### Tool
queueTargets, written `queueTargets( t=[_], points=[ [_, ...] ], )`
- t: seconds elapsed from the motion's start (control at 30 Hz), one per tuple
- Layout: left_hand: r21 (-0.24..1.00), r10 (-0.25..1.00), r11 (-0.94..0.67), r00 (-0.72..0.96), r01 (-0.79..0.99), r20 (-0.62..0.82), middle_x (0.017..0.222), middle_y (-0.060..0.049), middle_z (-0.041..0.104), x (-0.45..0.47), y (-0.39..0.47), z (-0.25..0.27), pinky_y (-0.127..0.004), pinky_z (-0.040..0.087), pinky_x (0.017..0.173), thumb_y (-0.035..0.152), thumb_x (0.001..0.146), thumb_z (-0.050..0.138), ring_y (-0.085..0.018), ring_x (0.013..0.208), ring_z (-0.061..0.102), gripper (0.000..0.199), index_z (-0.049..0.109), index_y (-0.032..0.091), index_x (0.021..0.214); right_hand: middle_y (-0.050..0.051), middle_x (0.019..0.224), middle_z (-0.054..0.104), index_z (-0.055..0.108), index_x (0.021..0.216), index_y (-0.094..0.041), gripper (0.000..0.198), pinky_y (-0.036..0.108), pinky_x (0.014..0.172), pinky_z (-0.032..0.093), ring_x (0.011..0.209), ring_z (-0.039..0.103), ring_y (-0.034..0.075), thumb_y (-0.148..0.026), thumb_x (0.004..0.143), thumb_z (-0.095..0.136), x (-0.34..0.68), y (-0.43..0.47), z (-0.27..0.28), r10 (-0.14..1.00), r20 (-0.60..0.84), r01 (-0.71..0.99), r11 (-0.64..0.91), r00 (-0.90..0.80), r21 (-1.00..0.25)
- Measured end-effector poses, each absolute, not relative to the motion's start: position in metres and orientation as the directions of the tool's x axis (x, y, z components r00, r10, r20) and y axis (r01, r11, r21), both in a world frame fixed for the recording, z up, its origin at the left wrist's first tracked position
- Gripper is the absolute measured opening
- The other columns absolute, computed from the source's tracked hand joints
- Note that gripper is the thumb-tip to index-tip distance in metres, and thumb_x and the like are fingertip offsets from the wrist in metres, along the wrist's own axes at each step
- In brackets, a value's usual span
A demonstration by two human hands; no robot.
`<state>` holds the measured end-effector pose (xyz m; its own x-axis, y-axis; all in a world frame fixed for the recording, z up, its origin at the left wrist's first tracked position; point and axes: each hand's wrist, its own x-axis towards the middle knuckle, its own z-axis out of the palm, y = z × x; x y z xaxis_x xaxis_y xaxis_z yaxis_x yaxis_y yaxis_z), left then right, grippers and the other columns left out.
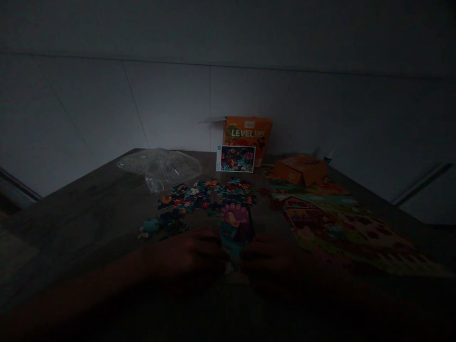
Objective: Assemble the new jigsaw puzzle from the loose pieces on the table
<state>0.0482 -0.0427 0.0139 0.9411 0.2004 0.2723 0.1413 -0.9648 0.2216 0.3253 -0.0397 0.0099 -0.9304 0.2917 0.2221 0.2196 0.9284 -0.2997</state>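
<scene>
The picture is very dark. At the near side of the table lies a narrow joined strip of jigsaw puzzle (235,221), with a purple peacock on its far part and blue-green below. My left hand (199,251) is at its left edge, fingers bent and pressed to it. From the opposite side my right hand (265,256) grips the right edge, its fingers mostly lost in shadow. A pale bit shows between the fingertips. Just beyond are loose puzzle pieces (194,194), heaped and overlapping, and more dark pieces (171,223) lie beside my left hand.
A picture card (237,159) leans against an orange "LEVEL UP!" box (265,130) at the back. A clear plastic bag (160,166) lies at the back left. To the right are a farm-scene puzzle (335,228) and an orange carton (301,170). A wall stands behind the table.
</scene>
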Motion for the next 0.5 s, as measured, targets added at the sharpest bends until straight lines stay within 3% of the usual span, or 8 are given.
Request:
queueTargets(
  t=[0.5],
  points=[
    [0.222, 0.208, -0.963, 0.945, 0.153, 0.253, 0.109, -0.01, 0.07, 0.0469, -0.0432, 0.0155, -0.042, 0.045, 0.1, 0.012, 0.093, 0.053, -0.024, 0.1, 0.063, 0.013, 0.064, 0.015, 0.1, 0.008, 0.105, 0.066, 0.066, 0.103, -0.014, 0.016, 0.033, 0.086, 0.047, 0.099, 0.057, 0.019, -0.021, 0.095, 0.053, 0.326, -0.0402, 0.0068, 0.303, 0.235, 0.222, 0.922, -0.924, -0.317]
  ],
)
